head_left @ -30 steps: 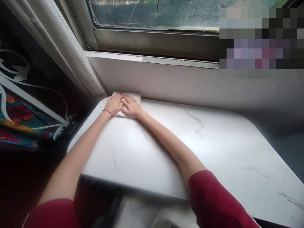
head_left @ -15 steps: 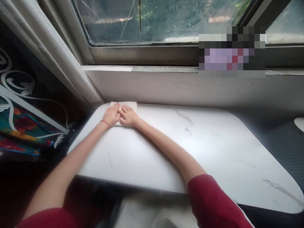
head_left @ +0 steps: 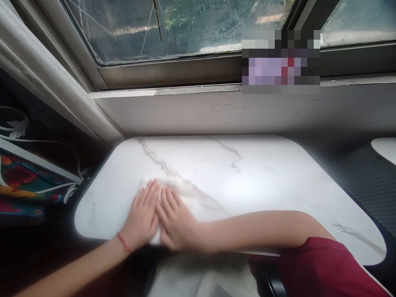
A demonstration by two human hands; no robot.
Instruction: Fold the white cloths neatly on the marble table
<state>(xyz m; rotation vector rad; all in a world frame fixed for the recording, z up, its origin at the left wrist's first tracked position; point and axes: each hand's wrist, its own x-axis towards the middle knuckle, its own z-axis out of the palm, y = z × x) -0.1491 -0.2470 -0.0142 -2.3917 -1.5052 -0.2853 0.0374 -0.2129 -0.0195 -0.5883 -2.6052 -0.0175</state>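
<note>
My left hand [head_left: 142, 216] and my right hand [head_left: 175, 220] lie flat side by side, fingers stretched out, pressing on a white cloth or paper towel [head_left: 182, 187]. The cloth sits near the front left edge of a white marble-look table [head_left: 262, 181]. Only its blurred far edge shows beyond my fingertips. A red string bracelet [head_left: 123, 242] circles my left wrist. Both arms have dark red sleeves.
A grey wall and window sill [head_left: 198, 88] run behind the table, with a window [head_left: 173, 24] above. A pale curtain [head_left: 46, 78] hangs at the left. Colourful patterned fabric [head_left: 21, 181] lies below left. Another white tabletop edge [head_left: 385, 148] shows at far right.
Both hands have pulled the cloth from the far left corner of the table back toward the near edge. The camera has tilted slightly.
</note>
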